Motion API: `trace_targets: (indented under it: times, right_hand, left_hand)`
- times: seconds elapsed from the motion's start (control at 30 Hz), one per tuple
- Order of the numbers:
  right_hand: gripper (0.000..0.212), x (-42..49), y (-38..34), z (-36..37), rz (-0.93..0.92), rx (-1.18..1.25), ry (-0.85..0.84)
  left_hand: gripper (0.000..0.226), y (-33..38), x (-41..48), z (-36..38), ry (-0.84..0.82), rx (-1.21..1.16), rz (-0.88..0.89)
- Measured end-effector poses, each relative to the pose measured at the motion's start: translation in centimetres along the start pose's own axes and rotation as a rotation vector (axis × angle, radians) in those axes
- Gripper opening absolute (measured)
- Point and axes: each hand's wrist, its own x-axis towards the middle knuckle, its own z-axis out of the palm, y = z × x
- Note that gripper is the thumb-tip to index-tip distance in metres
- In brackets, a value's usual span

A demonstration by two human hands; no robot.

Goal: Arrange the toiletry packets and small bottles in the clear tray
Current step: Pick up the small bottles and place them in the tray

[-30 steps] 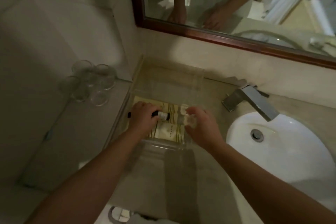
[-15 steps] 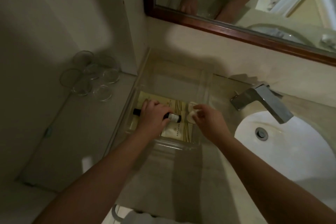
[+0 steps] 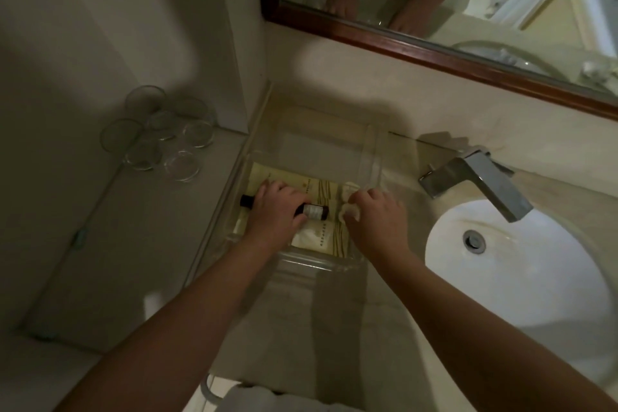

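A clear tray (image 3: 321, 264) sits on the counter left of the sink. Cream toiletry packets (image 3: 317, 237) lie flat on its floor. A small dark bottle (image 3: 314, 211) with a white label lies on its side across them, and my left hand (image 3: 277, 214) lies over its middle, fingers curled on it. A dark end, perhaps its cap (image 3: 246, 201), shows left of the hand. My right hand (image 3: 378, 221) is at the tray's right side, fingers pinched on a small white round packet (image 3: 349, 212). Another pale round item (image 3: 349, 191) sits just behind it.
Several upturned glasses (image 3: 160, 137) stand on a shelf at the left. A chrome tap (image 3: 475, 181) and white basin (image 3: 521, 284) are at the right. A wood-framed mirror (image 3: 434, 40) hangs above. Something white lies at the bottom edge (image 3: 277, 400).
The camera has shifted, so the scene sits slightly right and lower in view. Both hands stay in the tray on the same items; the right hand has moved a little nearer the tray's right wall.
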Motion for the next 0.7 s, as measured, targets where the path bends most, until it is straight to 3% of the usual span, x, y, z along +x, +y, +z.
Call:
trace_targets:
  times: [0.23,0.4,0.57,0.7]
  right_hand:
    - [0.027,-0.6,0.0,0.6,0.000,-0.051,-0.008]
    - [0.028,-2.0,0.3,0.0,0.013,0.047,0.057]
    - [0.033,-5.6,2.5,-0.8,0.097,0.157,0.087]
    - [0.033,-8.6,6.2,-1.7,0.203,0.172,0.135]
  left_hand:
    - [0.036,-0.5,-0.2,0.4,0.030,-0.036,0.011]
    - [0.040,-0.5,-0.2,0.2,0.015,-0.076,0.006]
    - [0.045,0.1,-0.9,-0.1,0.074,-0.105,-0.002]
    - [0.047,4.7,-1.3,-0.4,0.131,-0.064,0.072]
